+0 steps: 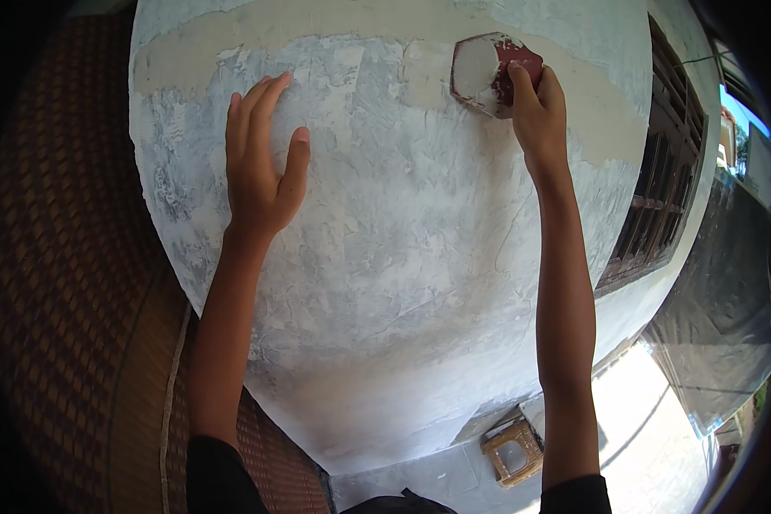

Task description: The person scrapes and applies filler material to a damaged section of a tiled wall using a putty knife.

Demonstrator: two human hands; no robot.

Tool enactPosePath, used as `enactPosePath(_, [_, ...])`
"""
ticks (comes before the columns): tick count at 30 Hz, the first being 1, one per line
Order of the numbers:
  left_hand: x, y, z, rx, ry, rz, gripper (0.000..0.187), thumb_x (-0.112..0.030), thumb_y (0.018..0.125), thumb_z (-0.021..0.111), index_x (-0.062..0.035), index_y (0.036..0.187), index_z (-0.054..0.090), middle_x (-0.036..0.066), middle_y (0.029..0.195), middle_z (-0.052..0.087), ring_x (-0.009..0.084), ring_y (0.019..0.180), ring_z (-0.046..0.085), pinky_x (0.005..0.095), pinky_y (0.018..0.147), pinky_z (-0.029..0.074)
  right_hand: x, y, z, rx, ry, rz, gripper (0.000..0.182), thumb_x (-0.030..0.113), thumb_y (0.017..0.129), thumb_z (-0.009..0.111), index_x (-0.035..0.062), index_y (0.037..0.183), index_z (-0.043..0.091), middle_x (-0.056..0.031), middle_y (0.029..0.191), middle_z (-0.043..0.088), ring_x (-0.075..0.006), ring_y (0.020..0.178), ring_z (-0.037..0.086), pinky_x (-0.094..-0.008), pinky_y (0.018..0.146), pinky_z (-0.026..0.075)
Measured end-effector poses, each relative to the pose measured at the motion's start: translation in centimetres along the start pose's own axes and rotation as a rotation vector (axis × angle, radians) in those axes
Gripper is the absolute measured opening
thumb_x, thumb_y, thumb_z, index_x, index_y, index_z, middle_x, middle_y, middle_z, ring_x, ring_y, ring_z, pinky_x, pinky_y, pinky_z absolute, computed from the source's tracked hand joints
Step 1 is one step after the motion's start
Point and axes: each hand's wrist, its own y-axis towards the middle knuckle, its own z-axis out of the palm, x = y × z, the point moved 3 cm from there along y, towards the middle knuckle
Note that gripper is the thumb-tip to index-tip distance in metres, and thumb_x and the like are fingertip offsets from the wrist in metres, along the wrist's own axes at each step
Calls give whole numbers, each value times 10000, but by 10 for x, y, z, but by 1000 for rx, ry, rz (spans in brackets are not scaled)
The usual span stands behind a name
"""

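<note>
Black sleeves [576, 495] nearest; right hand [540, 111] grips a smeared plate [475, 70] at the wall [385, 214], left hand [261, 180] empty, fingers spread. Tilting could gouge the wall, though contact is hard to judge.

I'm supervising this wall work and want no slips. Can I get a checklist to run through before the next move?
1. Hexagonal tool held in the right hand: ok, thumb over its face.
2. Pale paste on the tool: ok, it covers much of the visible face.
3. Left hand free: ok, it holds nothing.
4. Left fingers off the wall: cannot tell, the gap is unclear.
5. Wall finish even: not ok, it is patchy, with rough marks.
6. Barred window clear of both hands: ok, it lies beyond the right arm.
</note>
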Motion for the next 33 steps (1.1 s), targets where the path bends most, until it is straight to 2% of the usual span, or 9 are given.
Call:
enactPosePath(8, [-2, 1, 2, 4, 28, 6, 445, -233, 1006, 507, -26, 1399, 493, 150, 1403, 565, 332, 1365, 476, 566, 1208, 201, 11, -1, -1, 50, 121, -89, 274, 255, 1009, 583, -12, 1060, 623, -29, 911, 649, -86, 818, 561, -252, 750, 467])
enactPosePath(11, [-1, 1, 2, -7, 34, 5, 447, -241, 1008, 502, -21, 1397, 493, 154, 1402, 566, 332, 1360, 485, 567, 1206, 209, 20, -4, 21, 68, 48, -137, 305, 248, 992, 591, -56, 1019, 592, -76, 859, 649, -109, 771, 591, -292, 698, 499])
enactPosePath(14, [0, 1, 2, -4, 43, 7, 446, -246, 1009, 502, -19, 1393, 496, 155, 1399, 570, 331, 1353, 493, 567, 1205, 214, 11, -2, 21, 128, -149, -91, 263, 243, 1014, 583, -18, 1040, 606, -27, 913, 642, -83, 809, 548, -259, 753, 466])
enactPosePath(16, [0, 2, 1, -3, 37, 12, 455, -209, 987, 519, -19, 1399, 495, 159, 1395, 566, 334, 1350, 486, 565, 1203, 216, -5, 7, 3, 69, -43, -152, 277, 223, 980, 596, -53, 1003, 594, -79, 834, 652, -115, 717, 575, -316, 643, 498])
enactPosePath(18, [0, 0, 2, 4, 31, 12, 470, -173, 964, 536, -19, 1406, 494, 162, 1390, 562, 338, 1348, 479, 562, 1200, 218, -15, 8, -17, 48, -10, -56, 250, 238, 1014, 577, -10, 1031, 611, -22, 882, 624, -76, 781, 536, -247, 700, 463])
enactPosePath(22, [0, -1, 3, 6, 36, 16, 465, -181, 967, 532, -20, 1402, 500, 164, 1391, 560, 338, 1346, 480, 562, 1201, 218, -18, 10, -40, -28, -26, -50, 240, 235, 1012, 576, 1, 1038, 622, -21, 878, 635, -69, 755, 549, -245, 676, 474])
enactPosePath(26, [-2, 0, 4, 9, 48, 18, 456, -206, 982, 522, -20, 1398, 503, 164, 1392, 561, 340, 1344, 483, 562, 1203, 214, 15, 2, 0, 102, 72, -176, 288, 246, 996, 589, -42, 989, 580, -98, 871, 661, -123, 779, 619, -299, 669, 505])
enactPosePath(27, [-2, 1, 4, 12, 42, 22, 456, -206, 982, 522, -20, 1398, 503, 164, 1392, 561, 340, 1344, 483, 562, 1203, 214, 24, -5, 13, 131, 18, -164, 258, 230, 1018, 571, -22, 1064, 601, -42, 921, 656, -91, 812, 575, -258, 748, 480])
enactPosePath(33, [-1, 2, 2, 6, 44, -11, 454, -219, 989, 519, -16, 1395, 502, 157, 1390, 569, 341, 1347, 485, 561, 1204, 211, 6, 5, 10, 131, -75, -131, 262, 238, 1007, 590, -22, 1030, 586, -38, 890, 631, -90, 793, 555, -273, 724, 478])
